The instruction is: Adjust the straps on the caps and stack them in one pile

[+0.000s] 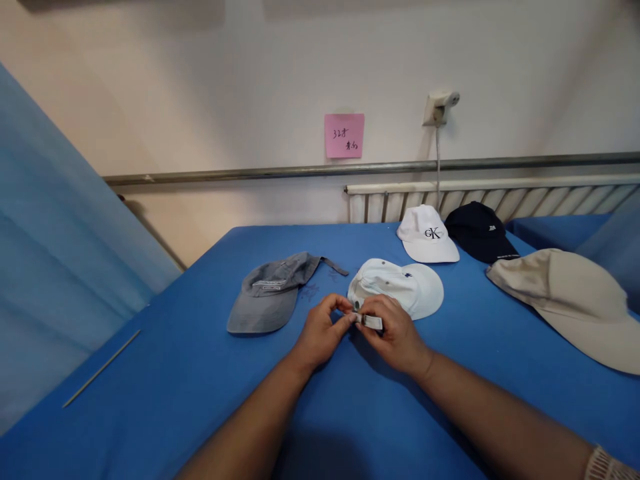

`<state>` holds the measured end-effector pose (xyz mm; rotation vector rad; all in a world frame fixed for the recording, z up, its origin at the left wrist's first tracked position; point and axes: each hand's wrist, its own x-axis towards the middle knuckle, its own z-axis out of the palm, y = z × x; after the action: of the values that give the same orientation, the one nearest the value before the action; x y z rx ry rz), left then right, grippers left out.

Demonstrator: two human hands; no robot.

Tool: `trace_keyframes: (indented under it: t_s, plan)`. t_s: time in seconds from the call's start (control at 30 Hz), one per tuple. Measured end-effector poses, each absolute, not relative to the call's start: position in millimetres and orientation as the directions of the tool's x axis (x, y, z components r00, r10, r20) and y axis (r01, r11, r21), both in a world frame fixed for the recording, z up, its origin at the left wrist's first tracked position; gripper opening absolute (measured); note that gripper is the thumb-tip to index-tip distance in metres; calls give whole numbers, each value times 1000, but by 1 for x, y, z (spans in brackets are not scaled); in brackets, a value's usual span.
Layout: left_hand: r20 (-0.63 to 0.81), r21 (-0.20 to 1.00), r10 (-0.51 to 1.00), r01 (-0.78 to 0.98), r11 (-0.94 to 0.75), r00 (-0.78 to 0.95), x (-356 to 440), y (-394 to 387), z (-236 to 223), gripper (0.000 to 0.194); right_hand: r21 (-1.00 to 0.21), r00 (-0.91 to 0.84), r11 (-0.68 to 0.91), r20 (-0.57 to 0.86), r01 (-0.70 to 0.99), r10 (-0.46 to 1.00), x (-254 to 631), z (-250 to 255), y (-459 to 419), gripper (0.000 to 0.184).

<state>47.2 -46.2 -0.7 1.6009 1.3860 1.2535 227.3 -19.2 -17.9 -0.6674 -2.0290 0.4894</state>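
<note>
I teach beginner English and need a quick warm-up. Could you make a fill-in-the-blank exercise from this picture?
1. The square note on the wall is ____.
2. In the picture, the gray cap lies to the ____ of the pale cap.
3. The left hand and the ____ hand are both at the pale cap's strap.

Missing words: pink; left; right.

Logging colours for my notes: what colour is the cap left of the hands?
Grey, in the head view.
</note>
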Motion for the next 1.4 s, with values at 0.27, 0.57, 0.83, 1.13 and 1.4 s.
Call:
trace_keyframes:
  t_s: [0.27,0.57,0.83,1.13,1.4]
  plan:
    - [201,932,921,355,-75,-334,27,-27,-9,8,-566,-358,788,703,244,615,231,-18,-20,17]
    - [61,998,921,42,-49,-385,26,-27,-3,27,-581,-366,799,718,154,593,234,-12,-21,16]
    - [69,862,994,498,-99,79,43,-46,1,57,-530,-369,835,754,147,543,232,-11,-22,16]
    - [354,757,933,606,-246,-64,37,-45,-6,42,-428,-457,899,784,92,420,228,-8,-35,30]
    - [414,848,891,435,-304,-184,25,-39,1,31,-784,192,409,541,468,819,275,-37,43,38]
